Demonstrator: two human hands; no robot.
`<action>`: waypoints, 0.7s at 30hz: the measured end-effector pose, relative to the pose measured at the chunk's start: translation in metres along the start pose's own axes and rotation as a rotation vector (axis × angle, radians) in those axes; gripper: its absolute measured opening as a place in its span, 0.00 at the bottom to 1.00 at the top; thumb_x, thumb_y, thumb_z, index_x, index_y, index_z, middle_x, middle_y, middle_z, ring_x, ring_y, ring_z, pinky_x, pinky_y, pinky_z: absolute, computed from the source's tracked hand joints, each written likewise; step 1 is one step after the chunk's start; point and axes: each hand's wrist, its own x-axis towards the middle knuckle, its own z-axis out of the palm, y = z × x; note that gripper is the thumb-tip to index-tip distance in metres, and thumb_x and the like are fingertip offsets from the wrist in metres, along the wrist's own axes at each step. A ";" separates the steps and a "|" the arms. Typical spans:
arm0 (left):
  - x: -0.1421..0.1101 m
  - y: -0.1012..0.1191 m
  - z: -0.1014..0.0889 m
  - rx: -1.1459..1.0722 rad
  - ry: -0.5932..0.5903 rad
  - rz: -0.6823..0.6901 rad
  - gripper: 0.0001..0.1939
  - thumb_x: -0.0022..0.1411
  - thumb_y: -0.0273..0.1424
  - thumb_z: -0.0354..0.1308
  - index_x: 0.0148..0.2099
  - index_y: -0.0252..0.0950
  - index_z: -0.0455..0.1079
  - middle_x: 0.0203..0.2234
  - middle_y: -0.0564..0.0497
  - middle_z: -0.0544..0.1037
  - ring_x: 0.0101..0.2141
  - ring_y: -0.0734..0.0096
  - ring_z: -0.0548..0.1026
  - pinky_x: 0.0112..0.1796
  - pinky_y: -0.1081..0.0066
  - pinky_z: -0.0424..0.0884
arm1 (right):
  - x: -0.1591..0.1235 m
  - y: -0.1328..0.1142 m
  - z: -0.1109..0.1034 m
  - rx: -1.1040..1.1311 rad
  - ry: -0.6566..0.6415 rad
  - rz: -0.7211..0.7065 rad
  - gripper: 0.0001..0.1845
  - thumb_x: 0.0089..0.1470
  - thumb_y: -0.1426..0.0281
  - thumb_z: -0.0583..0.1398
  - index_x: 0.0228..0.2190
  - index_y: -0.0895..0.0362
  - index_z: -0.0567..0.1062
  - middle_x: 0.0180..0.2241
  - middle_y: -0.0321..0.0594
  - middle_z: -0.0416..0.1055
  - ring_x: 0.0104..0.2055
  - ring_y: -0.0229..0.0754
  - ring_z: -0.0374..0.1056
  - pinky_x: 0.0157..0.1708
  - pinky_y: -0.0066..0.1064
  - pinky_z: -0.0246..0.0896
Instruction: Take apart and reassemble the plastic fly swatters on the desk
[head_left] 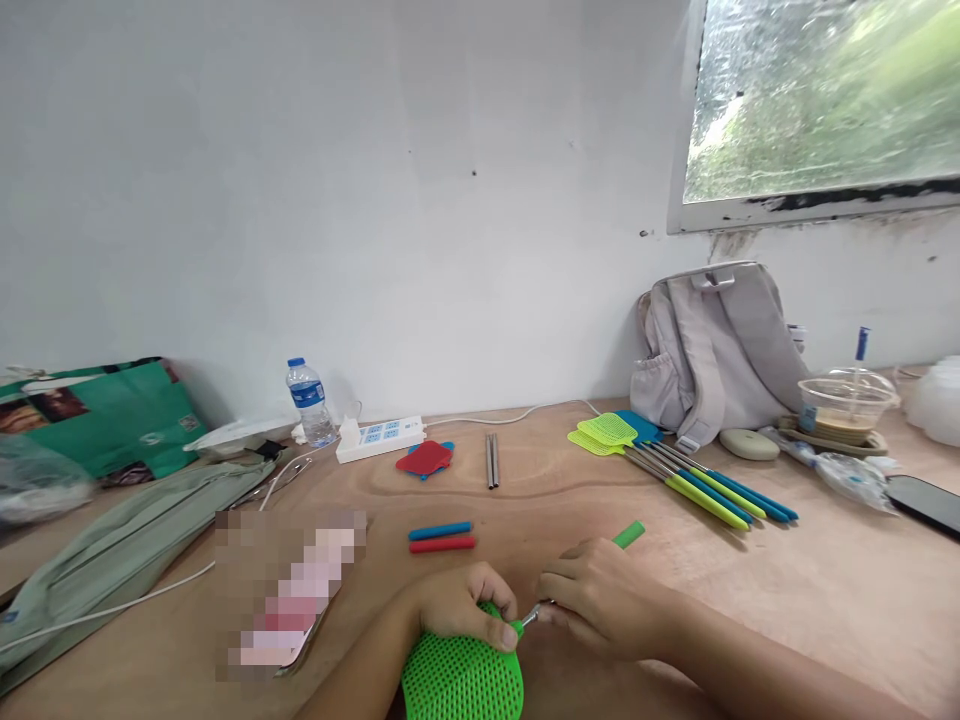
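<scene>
Nearest you, at the front edge of the view, the green swatter [463, 672] is in your hands above the desk [375, 505]. Your left hand [466, 605] has its grip closed on the neck, thumb and fingers together; your right hand [600, 598] has its grip closed around the metal rod [532, 614], with the green handle [629, 534] sticking out beyond it. The desk is brown, wood-grained and slightly glossy. To your left lie a blurred pink item [300, 600] and a grey-green cloth [112, 555], with a white cable across it. Ahead are a red tube [442, 545] and a blue tube [440, 531], side by side, then two thin rods [492, 462]. Right of these lies a bunch of lime and blue swatters [697, 478]; a dark phone [926, 505] is farther right. Toward the pale, marked wall [450, 220] are a green bag [112, 415], bottle [308, 400], power strip [381, 438], backpack [724, 345] and cup [844, 405]. A window [825, 100] shows greenery. Your swatter's face is bright green, rounded and finely perforated; its rod looks shiny silver.
</scene>
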 end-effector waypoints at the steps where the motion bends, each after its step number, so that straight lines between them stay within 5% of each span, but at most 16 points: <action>1: 0.000 -0.001 0.000 -0.004 -0.006 0.002 0.22 0.41 0.49 0.60 0.24 0.33 0.67 0.15 0.59 0.61 0.18 0.82 0.56 0.19 0.78 0.49 | 0.000 0.000 0.002 0.004 0.003 -0.002 0.15 0.58 0.64 0.46 0.30 0.56 0.69 0.26 0.36 0.71 0.27 0.36 0.64 0.24 0.29 0.46; 10: 0.003 0.004 0.001 -0.013 0.062 -0.014 0.21 0.45 0.48 0.58 0.25 0.33 0.66 0.15 0.59 0.58 0.18 0.83 0.54 0.19 0.78 0.47 | 0.002 0.025 -0.001 0.013 -0.066 -0.055 0.18 0.58 0.60 0.45 0.31 0.56 0.69 0.28 0.38 0.70 0.29 0.37 0.65 0.25 0.28 0.49; 15: -0.002 0.006 -0.001 -0.040 0.063 -0.047 0.20 0.44 0.48 0.58 0.23 0.33 0.65 0.15 0.58 0.60 0.18 0.82 0.55 0.19 0.77 0.47 | -0.015 0.054 -0.006 0.119 -0.056 0.007 0.09 0.53 0.68 0.51 0.31 0.56 0.70 0.27 0.39 0.70 0.30 0.38 0.64 0.30 0.28 0.53; 21: 0.001 -0.012 0.007 -0.437 0.219 0.078 0.22 0.44 0.46 0.60 0.34 0.33 0.68 0.23 0.54 0.69 0.23 0.78 0.64 0.25 0.77 0.55 | -0.042 0.068 -0.017 0.334 0.008 0.118 0.13 0.44 0.77 0.52 0.33 0.56 0.69 0.30 0.38 0.70 0.31 0.37 0.64 0.31 0.25 0.56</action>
